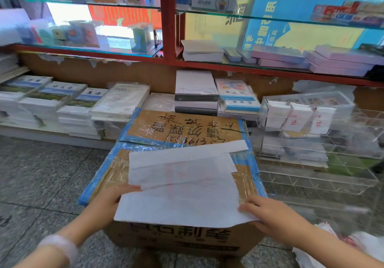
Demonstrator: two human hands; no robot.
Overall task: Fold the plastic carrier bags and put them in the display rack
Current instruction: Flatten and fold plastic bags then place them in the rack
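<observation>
A white plastic carrier bag [182, 186] with faint red print lies flat on top of a taped cardboard box [182, 130]. Its near part is folded up, and its handle strip points to the far right. My left hand [108, 201] holds the bag's near left edge, fingers tucked under the fold. At the near right corner my right hand [268, 211] pinches the bag. A clear acrylic display rack [311, 143] stands to the right of the box, with folded white bags in its upper compartments.
More loose white bags [332, 245] lie at the lower right by my right arm. Stacks of books [62, 105] sit on the low shelf behind the box. Red-framed glass shelves [170, 29] with stationery rise above. Grey tiled floor [41, 174] spreads to the left.
</observation>
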